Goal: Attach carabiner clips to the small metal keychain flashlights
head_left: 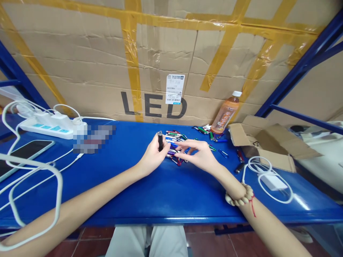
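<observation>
My left hand [152,154] is closed around a small black cylinder [160,140] that looks like a mini flashlight, held upright above the blue table [166,192]. My right hand [197,153] reaches into a pile of small coloured keychain flashlights [177,137], fingers curled and pinching at pieces I cannot make out. The two hands are almost touching over the near edge of the pile. A bead bracelet with a red thread sits on my right wrist.
An orange drink bottle [225,113] leans against a large cardboard wall marked LED. An open cardboard box [264,142] and a white charger with cable [273,182] lie to the right. A white power strip [48,126], cables and a phone [25,153] are on the left.
</observation>
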